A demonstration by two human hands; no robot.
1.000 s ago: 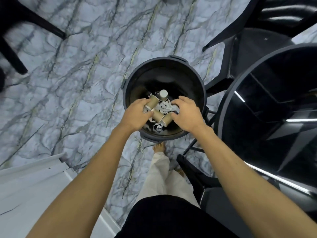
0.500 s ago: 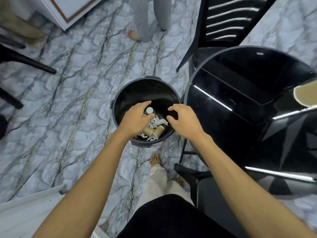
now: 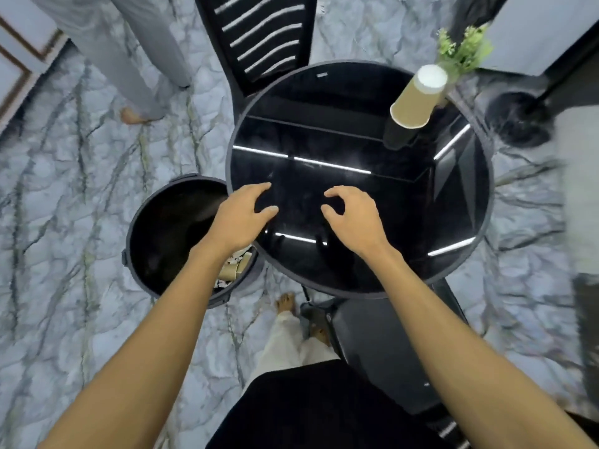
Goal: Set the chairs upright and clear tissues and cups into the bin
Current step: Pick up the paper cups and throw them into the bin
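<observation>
The black bin stands on the floor left of the round black table. Brown paper cups and white tissues lie inside it, partly hidden by my left forearm. My left hand and my right hand hover over the near part of the tabletop, fingers loosely curled, holding nothing. A brown paper cup stands upside down at the table's far right. One black slatted chair stands upright behind the table, and another black chair is at its near side by my legs.
Another person's legs stand on the marble floor at the far left. A green plant sits past the table's far right edge. A dark round stand base is on the floor to the right. White furniture is at the top left.
Both hands have left the bin and moved right and up over the tabletop. The view swung toward the table, bringing the upside-down cup and plant into sight.
</observation>
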